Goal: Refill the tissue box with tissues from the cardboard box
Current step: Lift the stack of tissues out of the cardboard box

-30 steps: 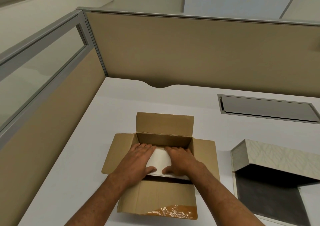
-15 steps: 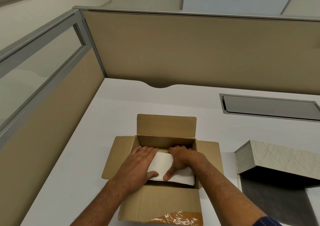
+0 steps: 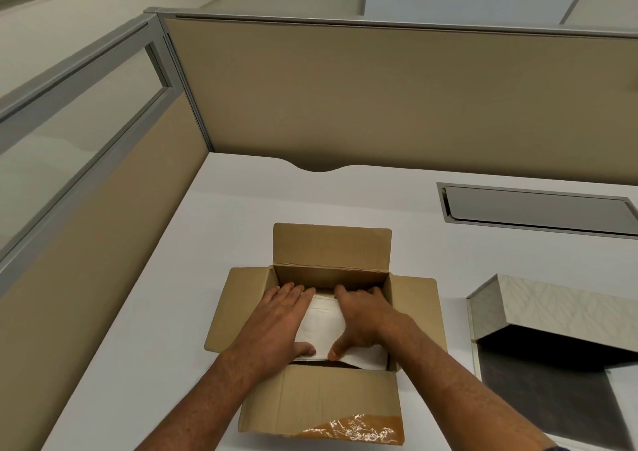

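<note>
Down inside the open cardboard box (image 3: 321, 399) on the white table (image 3: 165, 312), both forearms reach forward side by side. Left hand (image 3: 279, 323) lies palm down, fingers stretched toward the far wall, thumb hooked under the near edge of the white tissue stack (image 3: 322, 326). Right hand (image 3: 362, 319) mirrors it, fingers curled over the far edge, thumb pressing the front, so the stack is clasped between them. Off to the right on the table sits the tissue box (image 3: 552, 312), patterned, apart from the carton.
</note>
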Available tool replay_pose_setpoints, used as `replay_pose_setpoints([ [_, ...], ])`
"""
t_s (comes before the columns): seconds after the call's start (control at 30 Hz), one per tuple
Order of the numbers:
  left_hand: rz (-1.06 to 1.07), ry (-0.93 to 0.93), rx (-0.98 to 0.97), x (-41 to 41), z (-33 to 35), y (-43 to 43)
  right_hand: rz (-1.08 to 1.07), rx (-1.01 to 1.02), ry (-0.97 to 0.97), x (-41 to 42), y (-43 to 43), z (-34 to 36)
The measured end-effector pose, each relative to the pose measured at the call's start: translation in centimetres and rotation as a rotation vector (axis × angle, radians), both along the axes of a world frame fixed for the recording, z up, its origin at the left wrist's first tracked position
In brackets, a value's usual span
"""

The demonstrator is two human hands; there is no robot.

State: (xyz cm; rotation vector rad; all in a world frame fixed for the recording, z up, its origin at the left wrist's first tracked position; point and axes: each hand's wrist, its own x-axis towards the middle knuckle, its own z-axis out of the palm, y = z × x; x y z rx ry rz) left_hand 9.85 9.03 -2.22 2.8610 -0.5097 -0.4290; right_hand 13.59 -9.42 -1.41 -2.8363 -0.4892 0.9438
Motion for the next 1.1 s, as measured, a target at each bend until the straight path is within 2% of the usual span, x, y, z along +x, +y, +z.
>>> replay_pose_setpoints([
  [0.13, -0.031, -0.006, 0.039, 0.3, 0.0, 0.0, 0.080, 0.024, -0.169, -1.2, -0.5, -0.1],
  [0.3, -0.072, -0.044, 0.111, 0.7, 0.3, -0.2, 0.121, 0.063, -0.288, -2.5, -1.3, -0.3],
  [0.8, -0.026, -0.142, 0.137, 0.6, -0.3, -0.4, 0.032, -0.071, -0.450, -4.0, -1.4, -0.2],
  [0.97, -0.026, -0.127, 0.063, 0.6, -0.2, 0.1, 0.042, 0.033, -0.442, -3.9, -2.6, 0.0],
  [1.1, -0.006, -0.157, -0.052, 0.6, -0.1, 0.6, -0.015, 0.242, -0.412, -3.9, -4.0, 0.6],
])
